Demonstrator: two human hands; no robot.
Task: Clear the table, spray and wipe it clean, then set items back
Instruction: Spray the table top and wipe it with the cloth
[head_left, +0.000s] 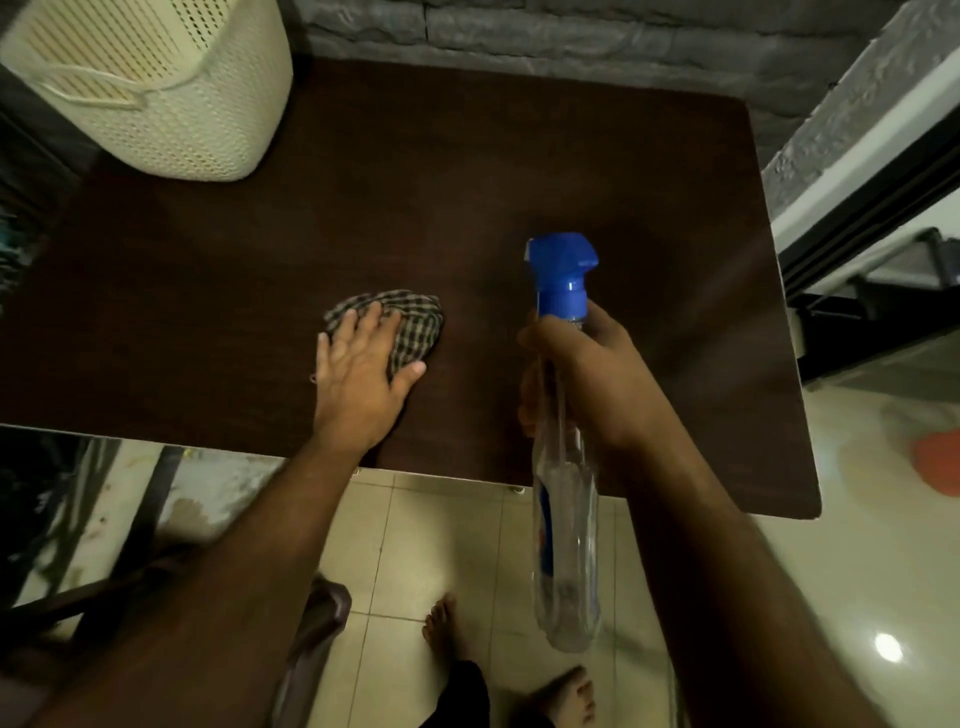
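A dark brown table (467, 197) fills the middle of the view. My left hand (358, 374) lies flat, fingers spread, pressing a crumpled checked cloth (415, 325) onto the tabletop near the front edge. My right hand (587, 374) grips the neck of a clear spray bottle (566, 545) with a blue trigger head (563, 270). The bottle is held above the table's front edge, head pointing toward the far side, body hanging down over the floor.
A cream perforated basket (156, 83) stands on the table's far left corner. A grey stone wall (571, 36) backs the table. A dark chair (311, 623) sits at lower left. Tiled floor and bare feet (447, 623) lie below; an orange object (935, 462) is at right.
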